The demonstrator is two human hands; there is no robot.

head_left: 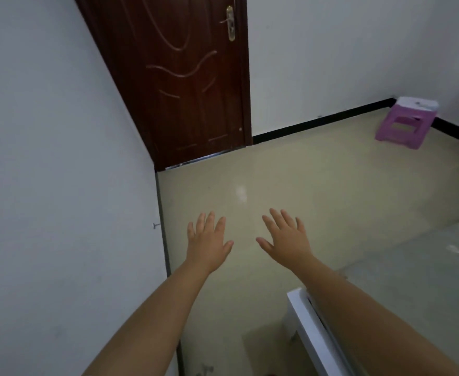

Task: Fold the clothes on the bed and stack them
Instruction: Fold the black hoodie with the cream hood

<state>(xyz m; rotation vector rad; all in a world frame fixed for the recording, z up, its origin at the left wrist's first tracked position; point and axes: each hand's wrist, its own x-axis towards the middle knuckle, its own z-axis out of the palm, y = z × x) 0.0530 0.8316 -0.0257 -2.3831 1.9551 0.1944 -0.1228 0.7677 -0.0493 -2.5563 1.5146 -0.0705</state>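
Head view, only one camera: both arms stretched forward over the floor (pixel 317 185), palms down. Left hand (pixel 208 244) and right hand (pixel 286 240) both spread wide, fingers straight, holding nothing, side by side with a gap between them. No clothes visible anywhere in this view, so can't tell where they lie or which way their long axis runs. Only a corner of the bed (pixel 418 270) shows, lower right, pale cover, with its white frame (pixel 312 329) just under the right forearm. So the bed sits to the right of and behind both hands; right hand is the nearer one, left hand is well apart from it, close to the wall (pixel 60 158). Hands currently aim at the dark door (pixel 193 77), away from the work. Purple stool (pixel 406 122) far right, not relevant. My read: folding not started; next move needs a turn right toward the bed to bring the clothes into view before any grasp.
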